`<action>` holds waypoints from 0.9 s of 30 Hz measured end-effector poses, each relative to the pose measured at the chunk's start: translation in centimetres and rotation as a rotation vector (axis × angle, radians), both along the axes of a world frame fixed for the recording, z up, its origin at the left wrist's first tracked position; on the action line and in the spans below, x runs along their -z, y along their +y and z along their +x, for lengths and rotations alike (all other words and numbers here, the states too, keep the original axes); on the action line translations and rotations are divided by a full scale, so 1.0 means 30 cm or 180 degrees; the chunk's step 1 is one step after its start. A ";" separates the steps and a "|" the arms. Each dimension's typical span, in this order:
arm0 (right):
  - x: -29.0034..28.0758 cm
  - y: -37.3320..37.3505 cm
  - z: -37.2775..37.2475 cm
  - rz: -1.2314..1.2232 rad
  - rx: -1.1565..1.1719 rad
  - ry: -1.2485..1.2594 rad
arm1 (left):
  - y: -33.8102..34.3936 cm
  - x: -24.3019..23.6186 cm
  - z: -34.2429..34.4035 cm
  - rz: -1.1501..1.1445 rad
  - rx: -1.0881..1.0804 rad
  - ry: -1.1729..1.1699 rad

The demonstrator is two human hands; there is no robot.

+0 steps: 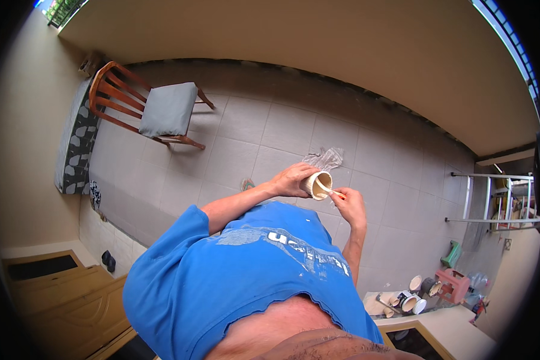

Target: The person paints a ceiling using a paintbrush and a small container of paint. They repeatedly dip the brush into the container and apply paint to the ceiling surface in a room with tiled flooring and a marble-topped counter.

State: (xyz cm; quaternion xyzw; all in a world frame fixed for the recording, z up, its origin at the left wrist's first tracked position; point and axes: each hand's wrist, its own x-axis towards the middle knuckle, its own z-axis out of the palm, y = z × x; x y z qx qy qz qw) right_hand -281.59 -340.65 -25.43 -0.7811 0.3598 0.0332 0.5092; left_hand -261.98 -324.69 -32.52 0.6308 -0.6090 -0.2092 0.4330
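Note:
My left hand (291, 179) grips a small cream-coloured cup (315, 183) by its side, with the open mouth turned toward me. My right hand (350, 203) pinches a thin stick or brush (329, 190) with an orange handle, and its tip reaches inside the cup. Both hands are held out in front of my blue paint-stained shirt (246, 270), above a tiled floor.
A wooden chair (153, 108) with a grey cushion stands at the upper left. A crumpled cloth (324, 158) lies on the floor tiles beyond the hands. Several paint pots (411, 297) and a red stool (453, 285) sit at lower right. A metal ladder (492, 201) leans at the right.

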 end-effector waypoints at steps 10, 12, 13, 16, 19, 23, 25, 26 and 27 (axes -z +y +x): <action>0.001 0.096 -0.256 0.0142 0.0255 -0.0246 | 0.061 -0.050 -0.202 -0.0126 0.0225 -0.0157; -0.011 0.118 -0.286 0.0074 0.0286 -0.0251 | 0.068 -0.058 -0.221 -0.0103 0.0286 -0.0196; -0.017 0.119 -0.289 0.0037 0.0299 -0.0248 | 0.060 -0.056 -0.219 -0.0115 0.0335 -0.0167; -0.035 0.100 -0.280 0.0035 0.0365 -0.0133 | 0.025 -0.051 -0.211 0.0015 0.0364 -0.0249; -0.038 0.049 -0.265 0.0061 0.0384 0.0003 | -0.029 -0.028 -0.196 0.0062 0.0378 -0.0229; 0.007 -0.003 -0.271 0.0047 0.0356 -0.0122 | -0.079 -0.030 -0.203 0.0391 0.0318 -0.0180; -0.011 -0.030 -0.276 0.0093 0.0375 -0.0027 | -0.109 -0.025 -0.218 0.0367 0.0372 -0.0128; -0.006 -0.042 -0.288 0.0092 0.0403 -0.0059 | -0.128 -0.023 -0.225 0.0356 0.0404 -0.0108; 0.005 -0.055 -0.295 0.0089 0.0427 -0.0102 | -0.148 -0.019 -0.229 0.0376 0.0430 -0.0116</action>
